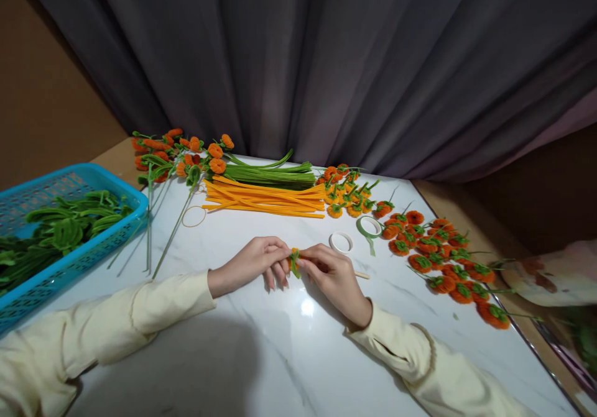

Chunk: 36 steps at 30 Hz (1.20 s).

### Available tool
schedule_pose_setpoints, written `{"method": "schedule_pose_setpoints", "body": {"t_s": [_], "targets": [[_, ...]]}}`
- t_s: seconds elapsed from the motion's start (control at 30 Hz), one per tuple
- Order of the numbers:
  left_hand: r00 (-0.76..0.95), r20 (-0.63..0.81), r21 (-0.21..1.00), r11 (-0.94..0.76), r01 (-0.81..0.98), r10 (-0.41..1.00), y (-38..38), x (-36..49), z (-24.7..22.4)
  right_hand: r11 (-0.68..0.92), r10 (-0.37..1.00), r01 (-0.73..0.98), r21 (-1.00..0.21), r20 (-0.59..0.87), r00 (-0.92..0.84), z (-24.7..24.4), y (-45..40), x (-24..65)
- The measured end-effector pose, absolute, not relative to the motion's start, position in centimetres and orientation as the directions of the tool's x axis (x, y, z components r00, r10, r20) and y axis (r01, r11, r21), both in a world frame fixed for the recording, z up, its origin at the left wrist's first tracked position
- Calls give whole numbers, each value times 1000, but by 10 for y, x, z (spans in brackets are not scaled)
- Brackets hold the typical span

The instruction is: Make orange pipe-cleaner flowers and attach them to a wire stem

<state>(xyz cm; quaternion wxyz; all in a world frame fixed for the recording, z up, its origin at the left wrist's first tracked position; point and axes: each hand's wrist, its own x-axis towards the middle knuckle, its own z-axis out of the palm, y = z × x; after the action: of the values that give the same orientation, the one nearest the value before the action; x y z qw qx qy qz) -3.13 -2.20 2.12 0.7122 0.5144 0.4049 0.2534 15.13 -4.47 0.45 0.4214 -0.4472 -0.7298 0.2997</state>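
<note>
Between my two hands, above the middle of the table, is a small orange pipe-cleaner flower (pixel 294 260) with green strips on it. My left hand (pixel 261 261) grips it from one side, with the lower fingers loosely curled. From the other side, the thumb and fingers of my right hand (pixel 333 280) pinch the flower's edge; the fingers hide part of it. A pale wooden stick (pixel 362 274) shows past my right hand, and I cannot tell whether it is held. Close beyond that hand lie a white ring (pixel 341 242) and a roll of green tape (pixel 369 226) with its end loose.
Orange pipe cleaners (pixel 265 196) and green pipe cleaners (pixel 270 176) lie at the back. Orange flower heads (pixel 441 283) spread along the right, stemmed flowers (pixel 217 165) at the back left. A blue basket (pixel 135 196) holds green leaf pieces (pixel 65 233). A grey curtain (pixel 280 63) hangs behind.
</note>
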Motion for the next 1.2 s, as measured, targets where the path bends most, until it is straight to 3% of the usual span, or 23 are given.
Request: {"method": "schedule_pose_setpoints", "body": {"t_s": [0.3,0.5,0.87,1.2], "targets": [[528,-379,918,379,114,760,-15,-34,22,351,926,345,-870,267,-267,0,-42,152],[414,-354,917,398,-22,839,-14,-34,24,216,957,253,-943,153,-245,-2,-44,151],[551,-357,917,396,53,754,-13,-36,21,375,918,391,-841,278,-282,6,-46,151],[722,-303,916,400,40,622,-7,-44,23,443,884,302,-844,355,-305,4,-49,152]]}}
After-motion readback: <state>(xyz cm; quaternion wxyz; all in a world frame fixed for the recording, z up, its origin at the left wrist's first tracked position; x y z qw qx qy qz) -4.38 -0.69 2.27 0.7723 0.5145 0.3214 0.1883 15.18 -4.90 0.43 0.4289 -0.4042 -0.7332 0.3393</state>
